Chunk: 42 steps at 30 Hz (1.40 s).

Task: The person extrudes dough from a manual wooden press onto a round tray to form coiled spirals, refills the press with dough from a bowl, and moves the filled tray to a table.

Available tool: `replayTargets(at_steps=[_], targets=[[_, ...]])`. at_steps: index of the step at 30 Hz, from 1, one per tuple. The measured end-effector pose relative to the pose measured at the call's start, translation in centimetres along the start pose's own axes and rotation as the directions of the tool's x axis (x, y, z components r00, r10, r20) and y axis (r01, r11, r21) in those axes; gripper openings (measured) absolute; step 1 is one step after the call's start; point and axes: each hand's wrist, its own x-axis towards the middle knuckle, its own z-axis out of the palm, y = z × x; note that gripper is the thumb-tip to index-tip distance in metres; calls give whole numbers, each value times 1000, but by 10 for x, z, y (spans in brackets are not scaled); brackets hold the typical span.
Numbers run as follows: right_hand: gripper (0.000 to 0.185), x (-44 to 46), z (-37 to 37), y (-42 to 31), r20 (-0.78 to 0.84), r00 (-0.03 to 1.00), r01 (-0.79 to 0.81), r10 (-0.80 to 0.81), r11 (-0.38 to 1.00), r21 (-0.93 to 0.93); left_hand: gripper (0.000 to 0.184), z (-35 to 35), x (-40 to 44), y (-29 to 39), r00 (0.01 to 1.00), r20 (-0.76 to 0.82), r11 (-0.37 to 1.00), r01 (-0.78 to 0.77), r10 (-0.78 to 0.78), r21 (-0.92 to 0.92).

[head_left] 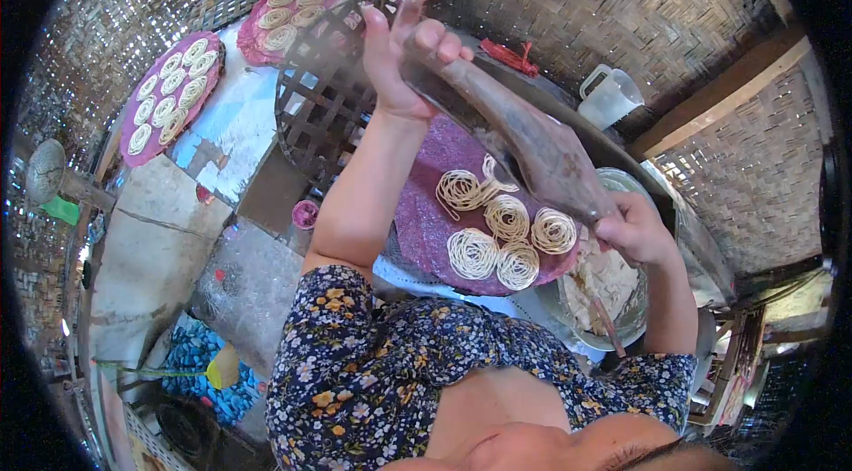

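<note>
A long grey-brown bag [555, 156], smooth and wet-looking, stretches diagonally between my hands. Its upper, narrower end is held by my left hand [404, 63], with the thumb raised and several fingers curled at the end. At the lower end my right hand [637, 229] is closed on the bag, above a metal basin [632, 324] of pale dough [612, 284]. Beneath the bag lies a purple sheet [426, 222] with several coils of pale strands [473, 253]. One coil [460, 190] has a loose loop beside it. A stick [608, 327] leans in the basin.
Two more purple rounds of coils, one at the left [142, 120] and one at the back [253, 40], flank a dark woven basket [306, 120]. A translucent jug [611, 100] and red plastic [508, 56] are at the back right. Blue pieces [200, 364] lie lower left.
</note>
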Motion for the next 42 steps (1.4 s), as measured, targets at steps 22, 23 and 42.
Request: replayTargets(at_steps=[22,23,42], targets=[[51,-19,19,36,12,999,38,-39,997,72,63,4,-26,-21,946,-122,949,285,-301,-133],[51,-21,19,35,24,1000,-17,14,994,108,64,9,-27,-34,904,-214,929,355,-369,-103],[60,1,25,59,-164,986,-23,41,993,112,50,-84,-101,-68,418,-661,-150,766,-623,625]])
